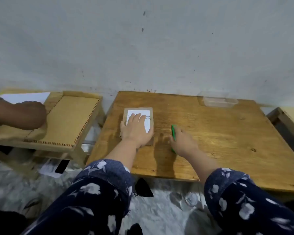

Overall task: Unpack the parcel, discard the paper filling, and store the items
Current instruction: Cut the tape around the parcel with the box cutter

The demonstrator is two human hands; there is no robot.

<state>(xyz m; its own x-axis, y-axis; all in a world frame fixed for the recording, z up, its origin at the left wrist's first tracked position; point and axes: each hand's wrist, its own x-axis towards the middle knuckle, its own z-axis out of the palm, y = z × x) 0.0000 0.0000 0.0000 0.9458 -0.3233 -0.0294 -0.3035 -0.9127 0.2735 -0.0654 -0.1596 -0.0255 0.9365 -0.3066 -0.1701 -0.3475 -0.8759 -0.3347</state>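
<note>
A pale grey, speckled wall (143,48) rises behind a square, varnished wooden table (219,133). Left of this table stands a lower wooden bench (85,133) carrying a flat tan board with a toothed edge (70,119), where another person's hand (31,115) rests. At the table's far right corner sits a clear plastic tub (217,100). Near the table's left side lies the small brown cardboard parcel with a white label (149,114); the left hand (136,128) lies flat on it, fingers spread. Just right of the parcel, the right hand (182,141) curls round a slim green-handled cutter (173,131), gripping it against the tabletop.
</note>
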